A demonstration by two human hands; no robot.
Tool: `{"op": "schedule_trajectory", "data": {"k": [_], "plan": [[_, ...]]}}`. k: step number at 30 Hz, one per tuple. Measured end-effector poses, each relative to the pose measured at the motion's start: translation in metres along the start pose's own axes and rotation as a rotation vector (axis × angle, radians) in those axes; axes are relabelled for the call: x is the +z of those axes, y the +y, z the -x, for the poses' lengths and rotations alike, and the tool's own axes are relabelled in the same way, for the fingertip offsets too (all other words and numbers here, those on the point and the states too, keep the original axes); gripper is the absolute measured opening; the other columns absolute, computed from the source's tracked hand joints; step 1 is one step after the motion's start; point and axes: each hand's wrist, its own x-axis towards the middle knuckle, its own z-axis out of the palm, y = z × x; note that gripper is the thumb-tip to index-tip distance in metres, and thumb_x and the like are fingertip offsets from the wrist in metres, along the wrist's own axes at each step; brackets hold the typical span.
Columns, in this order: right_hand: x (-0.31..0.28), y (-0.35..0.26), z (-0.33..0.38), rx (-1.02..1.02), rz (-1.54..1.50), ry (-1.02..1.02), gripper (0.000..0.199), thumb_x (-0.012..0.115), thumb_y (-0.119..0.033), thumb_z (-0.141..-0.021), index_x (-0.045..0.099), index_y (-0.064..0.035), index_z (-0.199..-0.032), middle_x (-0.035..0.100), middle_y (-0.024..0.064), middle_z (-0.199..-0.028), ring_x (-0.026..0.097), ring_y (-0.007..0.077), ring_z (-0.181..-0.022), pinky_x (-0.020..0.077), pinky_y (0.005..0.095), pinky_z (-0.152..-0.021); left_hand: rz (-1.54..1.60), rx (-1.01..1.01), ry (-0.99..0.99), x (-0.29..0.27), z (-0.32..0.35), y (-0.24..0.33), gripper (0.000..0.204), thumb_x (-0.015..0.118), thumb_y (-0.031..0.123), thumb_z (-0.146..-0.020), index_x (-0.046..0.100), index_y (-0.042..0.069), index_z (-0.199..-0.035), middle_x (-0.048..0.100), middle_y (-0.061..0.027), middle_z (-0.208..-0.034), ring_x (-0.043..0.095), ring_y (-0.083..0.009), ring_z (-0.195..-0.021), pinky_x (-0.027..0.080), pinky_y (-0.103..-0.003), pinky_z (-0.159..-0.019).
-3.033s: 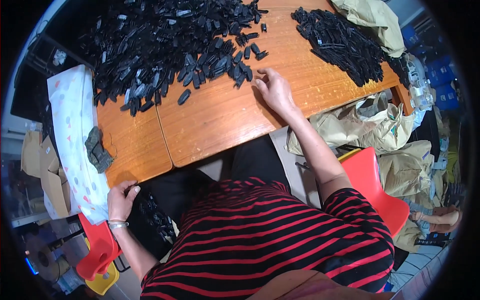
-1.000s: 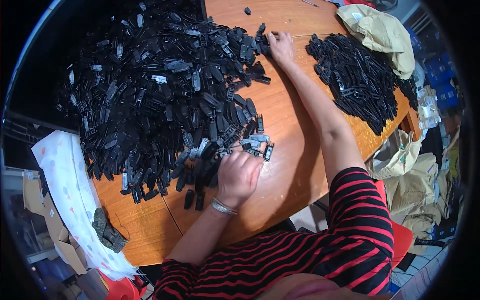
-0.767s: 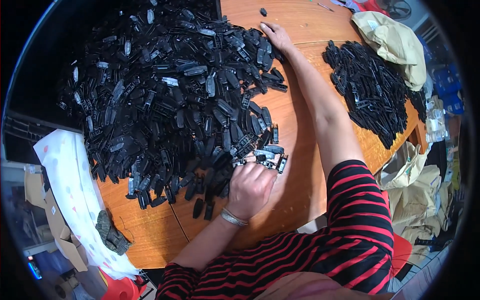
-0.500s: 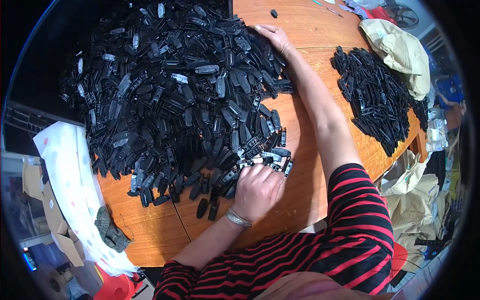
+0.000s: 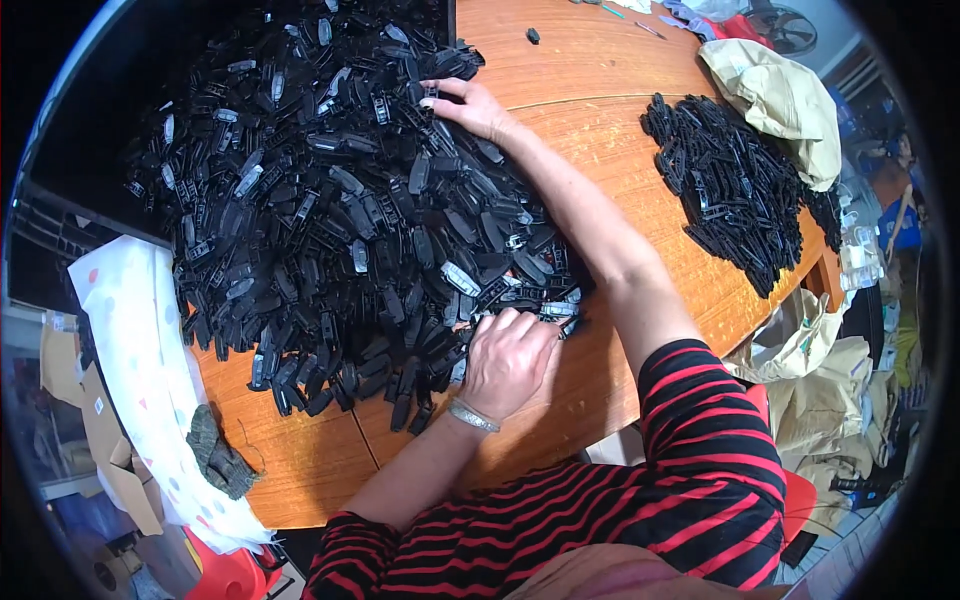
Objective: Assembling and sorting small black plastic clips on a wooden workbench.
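Note:
A large heap of small black plastic clip-like parts (image 5: 330,200) covers the left and middle of the wooden table (image 5: 590,70). My right hand (image 5: 473,108) reaches over the heap's far right side, its fingers stretched forward and its thumb apart, touching the parts. A black part lies in the gap between thumb and fingers. At the heap's near right edge, my left hand (image 5: 510,362) rests back up, fingers bent down against the parts. Its fingertips are hidden, so whether it holds any part does not show.
On the right lies a smaller pile of long thin black pieces (image 5: 735,190), beside a crumpled brown paper sack (image 5: 780,105). One loose black part (image 5: 533,36) sits at the far side. White dotted sheeting (image 5: 140,370) and a dark glove-like cloth (image 5: 220,455) hang over the left edge.
My right hand has moved left and nearer, onto the heap. Parts along the heap's right side have shifted toward my left hand, which stays near the same spot.

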Motion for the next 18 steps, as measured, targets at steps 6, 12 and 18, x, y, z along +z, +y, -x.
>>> {"op": "schedule_trajectory", "data": {"k": [6, 12, 18], "plan": [[0.015, -0.036, 0.011, -0.163, 0.418, -0.030, 0.068, 0.049, -0.049, -0.089, 0.040, 0.0012, -0.134, 0.049, 0.0238, -0.129, 0.045, 0.0363, -0.122, 0.0366, 0.0404, -0.102, 0.006, -0.002, -0.001, 0.002, -0.001, 0.000, 0.007, 0.066, 0.008, -0.074, 0.063, 0.010, -0.081, 0.054, -0.0041, -0.071, 0.053, -0.0234, -0.072, 0.039, -0.036, -0.064], [0.010, -0.075, 0.025, -0.288, 0.309, -0.275, 0.063, 0.058, -0.042, -0.088, 0.041, -0.0019, -0.134, 0.047, 0.0194, -0.133, 0.046, 0.0323, -0.122, 0.0370, 0.0376, -0.103, 0.005, -0.025, 0.004, -0.003, 0.006, -0.008, 0.007, 0.067, 0.008, -0.074, 0.063, 0.009, -0.081, 0.056, -0.0041, -0.072, 0.054, -0.0233, -0.071, 0.040, -0.035, -0.064], [-0.055, -0.002, -0.041, 0.045, 0.300, 0.380, 0.037, 0.055, -0.041, -0.086, 0.068, -0.0059, -0.088, 0.066, 0.0155, -0.074, 0.065, 0.0285, -0.067, 0.0518, 0.0394, -0.067, 0.031, -0.038, -0.049, -0.005, 0.000, 0.001, 0.008, 0.066, 0.010, -0.075, 0.063, 0.010, -0.082, 0.055, -0.0030, -0.072, 0.054, -0.0222, -0.071, 0.039, -0.035, -0.062]]}}
